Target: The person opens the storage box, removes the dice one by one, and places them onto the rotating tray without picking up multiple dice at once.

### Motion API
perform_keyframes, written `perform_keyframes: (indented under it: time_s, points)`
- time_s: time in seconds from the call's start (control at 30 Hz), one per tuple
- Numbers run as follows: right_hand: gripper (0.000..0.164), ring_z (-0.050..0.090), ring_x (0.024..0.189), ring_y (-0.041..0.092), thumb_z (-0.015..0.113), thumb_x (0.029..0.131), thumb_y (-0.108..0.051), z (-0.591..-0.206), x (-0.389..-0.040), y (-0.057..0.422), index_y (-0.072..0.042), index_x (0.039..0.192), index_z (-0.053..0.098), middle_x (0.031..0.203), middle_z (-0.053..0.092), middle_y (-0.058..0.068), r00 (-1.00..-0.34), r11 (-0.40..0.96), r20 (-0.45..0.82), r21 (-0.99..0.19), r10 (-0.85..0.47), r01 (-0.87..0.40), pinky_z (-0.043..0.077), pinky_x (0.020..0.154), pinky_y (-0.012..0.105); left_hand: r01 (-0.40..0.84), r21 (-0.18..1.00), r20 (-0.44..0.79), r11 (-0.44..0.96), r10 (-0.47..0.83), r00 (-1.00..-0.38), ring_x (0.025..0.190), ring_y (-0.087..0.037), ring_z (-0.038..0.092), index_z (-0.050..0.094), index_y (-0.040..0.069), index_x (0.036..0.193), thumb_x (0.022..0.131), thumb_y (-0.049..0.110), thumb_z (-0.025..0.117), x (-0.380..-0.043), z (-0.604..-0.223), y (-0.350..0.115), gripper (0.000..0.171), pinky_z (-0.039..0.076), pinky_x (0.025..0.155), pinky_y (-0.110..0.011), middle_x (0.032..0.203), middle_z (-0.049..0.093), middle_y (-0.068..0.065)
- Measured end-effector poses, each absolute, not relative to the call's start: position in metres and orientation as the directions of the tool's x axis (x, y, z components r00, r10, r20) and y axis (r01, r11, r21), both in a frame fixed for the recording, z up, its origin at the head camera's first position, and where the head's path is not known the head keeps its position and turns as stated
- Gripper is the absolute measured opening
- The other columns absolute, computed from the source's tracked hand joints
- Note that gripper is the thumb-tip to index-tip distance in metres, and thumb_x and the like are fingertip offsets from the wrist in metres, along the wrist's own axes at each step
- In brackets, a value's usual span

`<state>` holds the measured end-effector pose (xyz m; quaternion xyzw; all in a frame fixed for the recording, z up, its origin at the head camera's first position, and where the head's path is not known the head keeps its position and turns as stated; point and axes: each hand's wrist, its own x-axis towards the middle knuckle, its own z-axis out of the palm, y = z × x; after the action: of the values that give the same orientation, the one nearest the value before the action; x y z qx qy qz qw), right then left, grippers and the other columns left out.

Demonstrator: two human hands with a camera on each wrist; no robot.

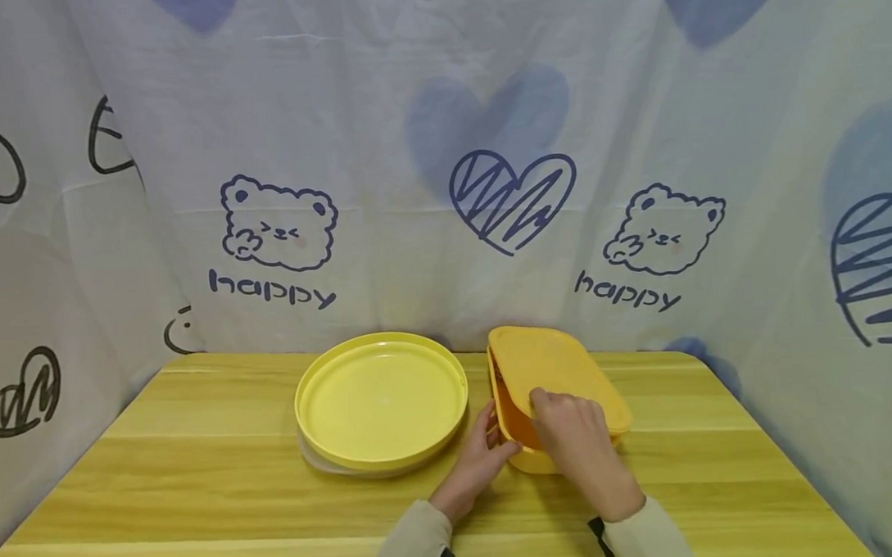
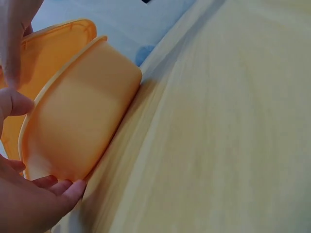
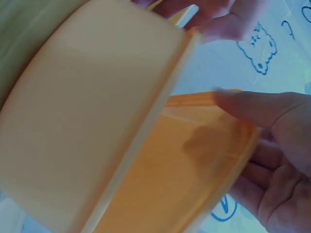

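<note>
An orange plastic storage box [image 1: 535,464] sits on the table, right of the middle, with its lid [image 1: 555,361] raised on the near left side. My left hand [image 1: 476,467] holds the box at its near left corner; in the left wrist view the thumb is at the rim and the fingers [image 2: 73,191] lie along the wall. The near left corner of the lid is pinched by my right hand [image 1: 580,442]. In the right wrist view its thumb [image 3: 252,108] lies on the lid's underside, with the other fingers behind. Most of the box's inside is hidden under the tilted lid.
Left of the box lies a round yellow tray-like lid [image 1: 384,399] with a raised rim, over a whitish base [image 1: 327,461] showing beneath it. A printed cloth [image 1: 401,272] hangs behind the wooden table [image 1: 202,484] and along both sides.
</note>
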<state>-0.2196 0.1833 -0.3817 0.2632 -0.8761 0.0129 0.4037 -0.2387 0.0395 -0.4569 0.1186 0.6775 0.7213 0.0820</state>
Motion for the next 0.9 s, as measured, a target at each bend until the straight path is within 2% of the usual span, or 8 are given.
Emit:
perform_keyframes:
  time_s: [0.1,0.17,0.3,0.4,0.6,0.7,0.8,0.9]
  points:
    - [0.020,0.039,0.042,0.016,0.072,0.071,0.010,-0.380,-0.219,0.184,-0.002,0.071,0.056,0.055,0.046,0.004,-0.565,0.874,0.699,0.183,-0.438,-0.451,0.025,0.035,0.024,0.050,0.998,0.062,-0.049,0.277,-0.959,0.135,-0.044,0.031,0.014,-0.001,0.153,0.086,0.009,0.062,-0.238,-0.456,0.041,0.082,0.035,0.103,-0.053,0.150,0.028,-0.025]
    - [0.017,0.044,0.046,0.020,0.074,0.070,0.008,-0.379,-0.220,0.187,0.000,0.075,0.060,0.062,0.052,0.008,-0.554,0.880,0.718,0.177,-0.421,-0.440,0.028,0.035,0.026,0.055,0.998,0.064,-0.039,0.276,-0.959,0.134,-0.044,0.032,0.014,-0.001,0.153,0.086,0.009,0.062,-0.238,-0.455,0.042,0.082,0.035,0.102,-0.053,0.150,0.028,-0.026]
    - [0.023,0.047,0.047,0.025,0.078,0.064,0.007,-0.375,-0.224,0.197,0.001,0.076,0.059,0.063,0.053,0.009,-0.494,0.896,0.798,0.126,-0.347,-0.426,0.034,0.035,0.032,0.061,0.998,0.064,-0.021,0.273,-0.960,0.133,-0.043,0.034,0.015,-0.001,0.153,0.086,0.009,0.062,-0.239,-0.456,0.043,0.082,0.036,0.102,-0.052,0.150,0.027,-0.027]
    - [0.028,0.050,0.048,0.028,0.080,0.063,0.009,-0.368,-0.223,0.205,0.001,0.077,0.057,0.063,0.053,0.010,-0.481,0.903,0.834,0.046,-0.270,-0.427,0.039,0.038,0.037,0.062,0.998,0.064,-0.018,0.266,-0.962,0.132,-0.044,0.035,0.015,-0.001,0.153,0.086,0.008,0.062,-0.239,-0.456,0.044,0.082,0.035,0.102,-0.052,0.150,0.027,-0.029]
    - [0.017,0.054,0.052,0.032,0.076,0.069,0.008,-0.352,-0.222,0.230,0.006,0.078,0.062,0.064,0.060,0.017,-0.527,0.906,0.849,-0.189,-0.042,-0.378,0.043,0.047,0.045,0.064,0.998,0.069,-0.028,0.253,-0.965,0.132,-0.043,0.035,0.018,-0.002,0.152,0.085,0.006,0.063,-0.240,-0.455,0.045,0.081,0.034,0.104,-0.051,0.150,0.028,-0.028]
    - [0.010,0.054,0.054,0.033,0.072,0.075,0.003,-0.346,-0.222,0.248,0.008,0.079,0.064,0.065,0.061,0.018,-0.572,0.885,0.810,-0.355,0.130,-0.301,0.042,0.050,0.042,0.052,0.998,0.057,-0.023,0.252,-0.966,0.133,-0.043,0.034,0.018,-0.001,0.152,0.085,0.007,0.063,-0.240,-0.454,0.044,0.081,0.033,0.104,-0.052,0.150,0.028,-0.027]
    - [0.014,0.053,0.057,0.029,0.070,0.082,-0.004,-0.343,-0.221,0.268,0.008,0.082,0.063,0.070,0.061,0.020,-0.642,0.810,0.698,-0.551,0.317,-0.198,0.041,0.051,0.030,0.039,0.999,0.042,-0.018,0.253,-0.966,0.133,-0.043,0.033,0.018,0.000,0.153,0.085,0.008,0.064,-0.240,-0.454,0.043,0.082,0.033,0.104,-0.052,0.150,0.028,-0.027]
    - [0.024,0.053,0.059,0.017,0.068,0.087,-0.014,-0.344,-0.222,0.288,0.008,0.092,0.062,0.082,0.061,0.020,-0.701,0.674,0.517,-0.735,0.491,-0.070,0.041,0.050,0.017,0.023,1.000,0.025,-0.011,0.256,-0.966,0.133,-0.043,0.033,0.018,0.002,0.153,0.085,0.009,0.065,-0.240,-0.454,0.042,0.083,0.032,0.105,-0.052,0.151,0.027,-0.026]
